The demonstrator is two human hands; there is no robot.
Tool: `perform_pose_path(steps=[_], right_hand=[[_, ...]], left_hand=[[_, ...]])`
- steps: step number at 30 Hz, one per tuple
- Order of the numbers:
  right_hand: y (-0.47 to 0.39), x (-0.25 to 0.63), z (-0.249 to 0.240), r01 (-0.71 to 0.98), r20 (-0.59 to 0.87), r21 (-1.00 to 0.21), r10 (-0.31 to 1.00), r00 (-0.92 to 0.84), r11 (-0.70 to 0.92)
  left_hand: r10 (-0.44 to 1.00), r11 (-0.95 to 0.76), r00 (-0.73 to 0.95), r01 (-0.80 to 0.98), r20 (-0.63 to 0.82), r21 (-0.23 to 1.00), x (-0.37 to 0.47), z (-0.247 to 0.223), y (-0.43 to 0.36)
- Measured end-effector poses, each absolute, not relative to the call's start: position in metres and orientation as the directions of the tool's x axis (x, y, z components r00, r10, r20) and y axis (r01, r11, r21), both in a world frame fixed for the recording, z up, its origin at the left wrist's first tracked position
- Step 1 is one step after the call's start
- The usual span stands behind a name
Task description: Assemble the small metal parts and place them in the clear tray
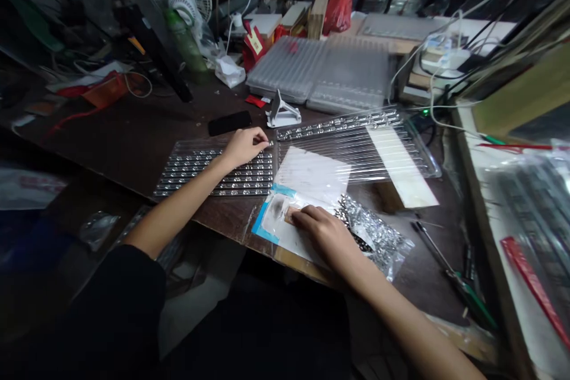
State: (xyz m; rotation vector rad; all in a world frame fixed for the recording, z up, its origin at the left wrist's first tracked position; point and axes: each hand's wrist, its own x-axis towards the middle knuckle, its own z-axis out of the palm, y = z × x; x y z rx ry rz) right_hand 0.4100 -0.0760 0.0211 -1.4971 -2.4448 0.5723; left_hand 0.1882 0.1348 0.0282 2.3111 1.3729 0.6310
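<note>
My left hand [244, 147] reaches over a clear ribbed tray [178, 147] filled with rows of shiny metal strips [234, 184]. Thumb and forefinger are pinched together at the tray's right end; whatever sits between them is too small to make out. On a white sheet edged with blue tape [266, 233], my right hand [327, 231] has its fingertips closed on a small brown block [290, 215]. Beside that hand lies a clear plastic bag [383, 243] with many small shiny metal parts spilling from its mouth.
A second ribbed tray [356, 166] holds metal strips along its back, with a white strip [403, 166] across it. Behind are a white stand [282, 114], a black phone [229, 123] and stacked clear trays [351, 71]. A green-handled screwdriver [472, 300] lies right.
</note>
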Motion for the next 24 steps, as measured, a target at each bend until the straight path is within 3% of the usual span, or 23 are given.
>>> perform_pose_path(steps=[8, 13, 19, 24], right_hand=[[-0.075, 0.429, 0.024, 0.709, 0.102, -0.598, 0.914, -0.394, 0.373], [-0.076, 0.441, 0.031, 0.776, 0.088, -0.540, 0.938, -0.334, 0.327], [-0.079, 0.454, 0.035, 0.901, -0.057, -0.376, 0.966, -0.254, 0.215], [-0.082, 0.455, 0.038, 0.895, -0.100, -0.394, 0.957, -0.271, 0.212]], left_hand=[[0.833, -0.547, 0.539, 0.766, 0.124, 0.337, 0.185, 0.023, 0.141], [0.831, -0.552, 0.550, 0.792, 0.087, 0.263, 0.186, 0.025, 0.144], [0.833, -0.552, 0.548, 0.814, 0.076, 0.178, 0.189, 0.030, 0.143], [0.843, -0.533, 0.534, 0.820, 0.057, 0.208, 0.190, 0.030, 0.142]])
